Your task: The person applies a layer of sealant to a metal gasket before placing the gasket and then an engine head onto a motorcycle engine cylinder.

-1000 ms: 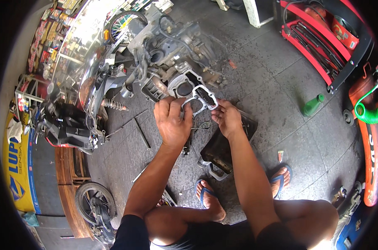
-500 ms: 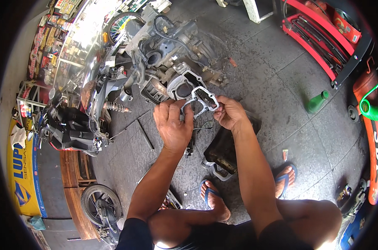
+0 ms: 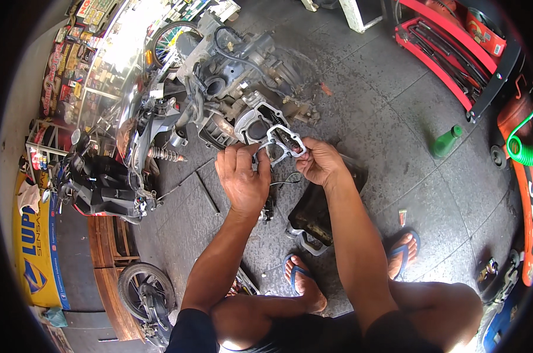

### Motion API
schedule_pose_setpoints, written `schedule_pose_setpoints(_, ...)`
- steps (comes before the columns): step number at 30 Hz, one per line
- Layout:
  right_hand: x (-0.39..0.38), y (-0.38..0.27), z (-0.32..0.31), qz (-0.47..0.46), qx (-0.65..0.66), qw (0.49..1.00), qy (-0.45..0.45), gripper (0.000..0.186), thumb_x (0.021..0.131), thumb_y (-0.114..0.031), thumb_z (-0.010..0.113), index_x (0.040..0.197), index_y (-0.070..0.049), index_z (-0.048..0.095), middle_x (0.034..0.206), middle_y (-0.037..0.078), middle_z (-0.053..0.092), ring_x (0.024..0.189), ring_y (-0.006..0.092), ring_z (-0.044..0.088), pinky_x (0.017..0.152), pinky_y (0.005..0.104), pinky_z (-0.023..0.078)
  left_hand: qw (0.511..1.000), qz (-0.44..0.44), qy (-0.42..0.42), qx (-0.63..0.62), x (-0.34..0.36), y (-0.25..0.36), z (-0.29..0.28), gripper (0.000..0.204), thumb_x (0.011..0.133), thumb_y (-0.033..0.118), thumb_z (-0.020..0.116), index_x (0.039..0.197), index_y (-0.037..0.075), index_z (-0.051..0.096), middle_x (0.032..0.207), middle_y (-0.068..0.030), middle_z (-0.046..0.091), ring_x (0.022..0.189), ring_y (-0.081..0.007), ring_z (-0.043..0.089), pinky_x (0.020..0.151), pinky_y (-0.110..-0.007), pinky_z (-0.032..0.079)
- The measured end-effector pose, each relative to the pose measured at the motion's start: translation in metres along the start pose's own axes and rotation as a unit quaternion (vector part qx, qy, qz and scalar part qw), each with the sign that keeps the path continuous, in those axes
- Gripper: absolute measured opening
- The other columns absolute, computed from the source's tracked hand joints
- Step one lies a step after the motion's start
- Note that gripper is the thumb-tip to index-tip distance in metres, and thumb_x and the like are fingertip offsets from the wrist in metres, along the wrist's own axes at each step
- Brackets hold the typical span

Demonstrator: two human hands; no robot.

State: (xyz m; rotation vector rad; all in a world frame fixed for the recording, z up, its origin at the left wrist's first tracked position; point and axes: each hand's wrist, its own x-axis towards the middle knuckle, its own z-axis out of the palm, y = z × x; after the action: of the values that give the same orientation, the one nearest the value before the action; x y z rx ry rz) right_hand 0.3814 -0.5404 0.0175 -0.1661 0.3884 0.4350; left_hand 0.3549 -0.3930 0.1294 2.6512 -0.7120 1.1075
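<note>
the left hand [image 3: 243, 179] and right hand [image 3: 322, 162] pinched a pale metal frame [image 3: 290, 155] above the grey tiled floor [image 3: 390, 156]; a green bottle [image 3: 447, 143] and red rack [image 3: 459, 35] stood rightward, a yellow banner [image 3: 44, 296] leftward.

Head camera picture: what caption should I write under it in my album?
Left hand and right hand together hold a gasket-like metal frame near a grimy motorcycle engine.

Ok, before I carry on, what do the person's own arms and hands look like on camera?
The left hand and right hand are both bare: no gloves, watch or bracelet shows. The forearms are uncovered too, with no cables or straps. The sleeves are dark, nearly black, end around the elbows and show no visible markings.
</note>
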Motion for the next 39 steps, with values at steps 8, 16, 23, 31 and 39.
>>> schedule_pose_setpoints(8,0.001,0.004,-0.003,-0.003,0.033,0.999,-0.024,0.01,0.091,-0.005,0.062,0.081,-0.005,0.064,0.069,0.0,0.059,0.054,0.0051,0.044,0.05,0.0217,0.036,1.0,0.002,0.0,0.012,0.001,-0.002,0.001,0.018,0.075,0.006,0.078,0.09,0.008,0.067,0.091,-0.0069,0.063,0.087,-0.0286,0.057,0.078,-0.041,0.043)
schedule_pose_setpoints(16,0.001,0.004,-0.002,-0.005,0.03,0.999,-0.026,0.008,0.091,-0.004,0.061,0.083,-0.003,0.063,0.068,0.0,0.058,0.054,0.0049,0.044,0.049,0.0221,0.036,0.998,0.055,-0.035,0.024,0.013,0.006,-0.004,0.033,0.075,0.01,0.079,0.107,0.01,0.069,0.099,-0.0052,0.064,0.093,-0.0269,0.057,0.081,-0.041,0.041)
schedule_pose_setpoints(23,0.006,0.006,-0.004,-0.008,0.029,0.999,-0.029,0.012,0.092,-0.006,0.062,0.081,-0.004,0.062,0.068,0.0,0.058,0.054,0.0055,0.045,0.049,0.0224,0.036,0.997,0.068,-0.036,0.006,0.012,-0.004,0.004,0.032,0.077,0.01,0.078,0.108,0.011,0.07,0.101,-0.0038,0.067,0.094,-0.025,0.058,0.083,-0.039,0.041)
schedule_pose_setpoints(31,0.006,0.007,-0.005,0.008,0.037,0.998,-0.044,0.015,0.093,-0.008,0.061,0.079,-0.006,0.06,0.066,0.0,0.057,0.053,0.0054,0.044,0.049,0.0235,0.036,0.997,0.022,-0.066,0.026,0.016,-0.002,0.005,0.028,0.078,0.012,0.077,0.105,0.011,0.07,0.102,-0.0032,0.067,0.095,-0.0268,0.057,0.085,-0.04,0.041)
schedule_pose_setpoints(39,0.002,0.009,-0.001,0.012,0.04,0.999,-0.021,0.016,0.093,-0.009,0.06,0.078,-0.008,0.06,0.066,-0.002,0.056,0.053,0.0054,0.043,0.049,0.023,0.035,0.997,0.009,-0.07,0.032,0.014,0.01,0.001,0.043,0.075,0.017,0.079,0.114,0.008,0.064,0.113,-0.0101,0.062,0.101,-0.0315,0.054,0.09,-0.044,0.04)
